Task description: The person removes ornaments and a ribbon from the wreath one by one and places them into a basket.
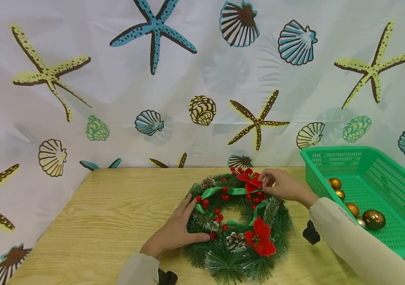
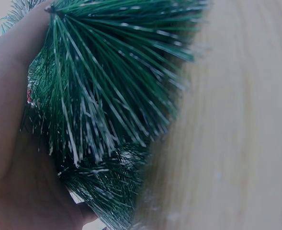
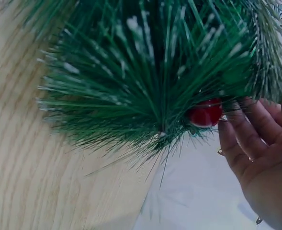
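Note:
A green pine wreath lies on the table, dressed with red berries, pinecones, snowy sprigs and two red poinsettias. My left hand holds its left side, thumb toward the front and fingers farther back; in the left wrist view, needles fill the space beside the hand. At the wreath's back right, my right hand pinches a green ribbon near the upper poinsettia. The ribbon runs across the wreath's upper part and loops around its opening. A red berry shows beside the right fingers.
A green plastic basket stands at the right, with gold and bronze baubles along its left side. The wooden table extends left of the wreath. Behind it hangs a white cloth printed with starfish and shells.

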`<state>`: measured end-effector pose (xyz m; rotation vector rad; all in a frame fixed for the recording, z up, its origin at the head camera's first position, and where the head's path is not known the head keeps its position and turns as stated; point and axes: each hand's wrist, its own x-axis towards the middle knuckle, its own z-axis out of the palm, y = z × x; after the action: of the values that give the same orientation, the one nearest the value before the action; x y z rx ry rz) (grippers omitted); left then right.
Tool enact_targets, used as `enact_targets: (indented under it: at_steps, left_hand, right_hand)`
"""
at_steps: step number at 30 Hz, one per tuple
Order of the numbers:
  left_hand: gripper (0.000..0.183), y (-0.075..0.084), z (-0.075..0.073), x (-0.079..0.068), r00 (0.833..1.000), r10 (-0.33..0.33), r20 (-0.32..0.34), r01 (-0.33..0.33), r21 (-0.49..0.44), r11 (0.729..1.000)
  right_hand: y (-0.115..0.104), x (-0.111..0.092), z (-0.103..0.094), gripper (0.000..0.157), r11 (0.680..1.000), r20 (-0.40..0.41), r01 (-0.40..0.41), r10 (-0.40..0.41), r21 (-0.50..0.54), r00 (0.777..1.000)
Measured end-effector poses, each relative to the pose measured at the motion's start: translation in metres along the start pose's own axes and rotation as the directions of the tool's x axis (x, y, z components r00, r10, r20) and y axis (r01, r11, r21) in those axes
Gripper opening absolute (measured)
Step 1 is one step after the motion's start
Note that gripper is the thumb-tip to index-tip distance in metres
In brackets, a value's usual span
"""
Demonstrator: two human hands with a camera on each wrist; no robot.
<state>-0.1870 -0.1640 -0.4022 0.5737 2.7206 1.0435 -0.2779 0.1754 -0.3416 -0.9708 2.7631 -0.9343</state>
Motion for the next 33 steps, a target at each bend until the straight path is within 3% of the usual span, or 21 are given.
enact_targets:
  at_steps: [11, 18, 33]
  left_hand:
    - [0.105, -0.001, 0.002, 0.001, 1.0, -0.001, -0.002, 0.001, 0.01, 1.0]
    - [0.106, -0.001, 0.003, 0.001, 1.0, 0.011, -0.006, -0.011, 0.004, 1.0]
    - [0.108, -0.002, 0.003, 0.003, 1.0, 0.008, -0.014, -0.008, -0.008, 1.0]
  right_hand:
    - [-0.001, -0.004, -0.005, 0.009, 0.999, -0.149, 0.022, -0.028, -0.04, 0.988]
    - [-0.005, -0.002, -0.014, 0.006, 0.996, -0.257, 0.07, -0.083, -0.06, 0.963]
    - [-0.012, -0.011, -0.049, 0.009, 0.994, -0.388, 0.019, -0.06, -0.11, 0.92]
